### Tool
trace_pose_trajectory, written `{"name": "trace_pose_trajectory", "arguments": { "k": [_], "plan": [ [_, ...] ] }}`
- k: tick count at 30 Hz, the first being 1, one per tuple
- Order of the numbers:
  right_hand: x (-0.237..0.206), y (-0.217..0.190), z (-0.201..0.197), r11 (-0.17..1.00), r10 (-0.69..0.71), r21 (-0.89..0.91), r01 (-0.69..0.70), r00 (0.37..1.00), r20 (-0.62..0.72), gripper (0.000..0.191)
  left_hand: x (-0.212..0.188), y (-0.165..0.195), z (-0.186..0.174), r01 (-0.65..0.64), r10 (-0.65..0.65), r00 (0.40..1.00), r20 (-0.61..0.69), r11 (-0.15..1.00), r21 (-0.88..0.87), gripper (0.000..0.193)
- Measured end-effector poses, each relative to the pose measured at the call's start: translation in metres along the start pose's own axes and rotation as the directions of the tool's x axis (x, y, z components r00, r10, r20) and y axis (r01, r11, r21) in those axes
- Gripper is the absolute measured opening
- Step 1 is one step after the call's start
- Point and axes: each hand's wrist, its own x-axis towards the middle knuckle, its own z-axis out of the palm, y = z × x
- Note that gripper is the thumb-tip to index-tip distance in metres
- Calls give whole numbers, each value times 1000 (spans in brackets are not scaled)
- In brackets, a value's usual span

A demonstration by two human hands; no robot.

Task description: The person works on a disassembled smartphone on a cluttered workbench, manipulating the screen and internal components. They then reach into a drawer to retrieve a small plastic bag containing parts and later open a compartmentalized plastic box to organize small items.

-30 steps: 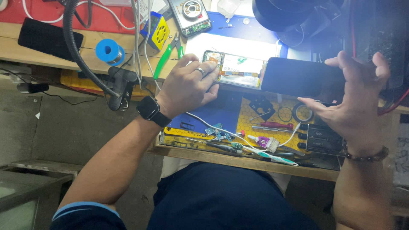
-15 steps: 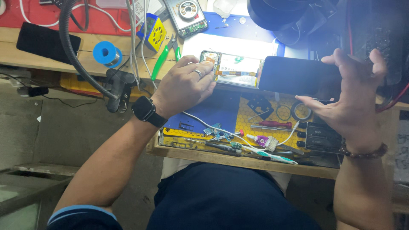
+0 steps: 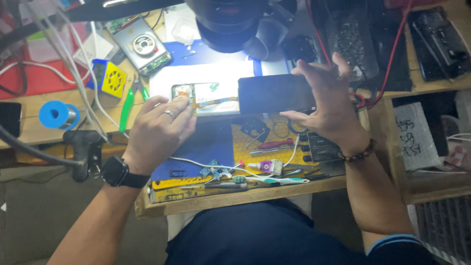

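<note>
Opened phone (image 3: 208,99): rectangular, exposed innards, lies flat on lit white pad at bench centre. Your left hand (image 3: 159,132) rests on its left end, fingers curled, tips touching. Your right hand (image 3: 329,105) pinches glossy black screen panel (image 3: 275,93) just right, fingers spread along edges.

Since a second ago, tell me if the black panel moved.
No. The black panel, in the right hand, still meets the right end of the opened phone.

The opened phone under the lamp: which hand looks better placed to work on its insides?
Probably the left hand: its fingertips already rest on the end of the opened phone. The right hand is occupied, its grip closed on the black screen panel lifted beside it.
</note>
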Motion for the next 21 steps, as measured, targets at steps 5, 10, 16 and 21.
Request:
{"name": "trace_pose_trajectory", "arguments": {
  "k": [5,10,16,21],
  "plan": [
    [0,1,2,999,-2,41,3,1000,-20,114,-1,1,-1,10,-11,1000,22,1000,17,19],
    [-1,3,7,997,10,70,-9,1000,-23,115,-1,3,-2,24,-25,999,47,999,22,19],
    [-3,7,11,998,22,64,-21,1000,-19,115,0,4,-5,26,-27,998,48,1000,14,19],
    [-4,9,15,998,9,69,-7,1000,-29,113,0,4,-5,33,-35,998,56,999,24,18]
  ]
}}
